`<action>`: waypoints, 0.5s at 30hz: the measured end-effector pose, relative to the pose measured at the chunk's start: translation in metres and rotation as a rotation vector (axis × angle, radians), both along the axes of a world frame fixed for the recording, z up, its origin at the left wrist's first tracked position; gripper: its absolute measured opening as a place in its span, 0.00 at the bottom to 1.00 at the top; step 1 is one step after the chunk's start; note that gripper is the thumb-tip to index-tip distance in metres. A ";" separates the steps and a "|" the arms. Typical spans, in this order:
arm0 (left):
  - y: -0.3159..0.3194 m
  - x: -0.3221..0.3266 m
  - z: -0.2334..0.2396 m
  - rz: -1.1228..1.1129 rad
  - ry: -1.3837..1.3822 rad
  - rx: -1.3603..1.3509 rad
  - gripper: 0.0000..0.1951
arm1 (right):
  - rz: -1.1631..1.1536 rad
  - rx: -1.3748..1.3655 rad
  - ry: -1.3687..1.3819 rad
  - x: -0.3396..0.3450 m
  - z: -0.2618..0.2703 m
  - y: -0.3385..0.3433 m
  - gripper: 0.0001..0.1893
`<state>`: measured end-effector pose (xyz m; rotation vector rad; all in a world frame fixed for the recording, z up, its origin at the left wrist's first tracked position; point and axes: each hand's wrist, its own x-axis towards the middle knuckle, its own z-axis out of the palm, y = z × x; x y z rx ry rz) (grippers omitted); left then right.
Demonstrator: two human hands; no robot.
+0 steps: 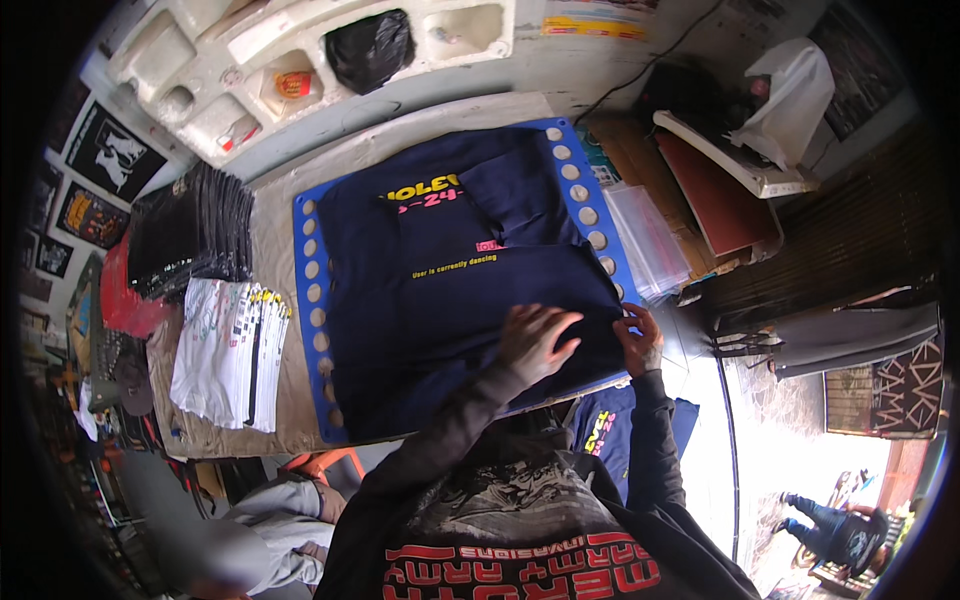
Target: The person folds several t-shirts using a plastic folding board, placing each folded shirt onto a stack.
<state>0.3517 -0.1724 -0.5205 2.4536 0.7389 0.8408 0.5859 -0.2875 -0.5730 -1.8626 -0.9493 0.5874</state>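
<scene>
A navy T-shirt (450,315) with yellow and pink print lies spread over a blue folding board (306,277) that has round holes along its sides. One sleeve at the upper right is folded inward across the print. Above the shirt's lower right part is my left hand (538,341), fingers apart and holding nothing. At the shirt's right edge, my right hand (640,341) has thumb and fingers bent around the fabric in what looks like a pinch; the fingertips partly hide the cloth there.
Left of the board stand a stack of black plastic-wrapped packs (191,232) and folded white shirts (225,360). Clear plastic bags (646,238) lie at the right. Another navy printed shirt (604,442) is below the table edge. A person (277,532) is close at lower left, another person (836,532) farther right.
</scene>
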 end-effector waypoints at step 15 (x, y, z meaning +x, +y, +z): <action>0.028 0.107 -0.031 0.031 0.140 -0.483 0.13 | -0.145 0.223 0.004 -0.015 0.000 -0.008 0.08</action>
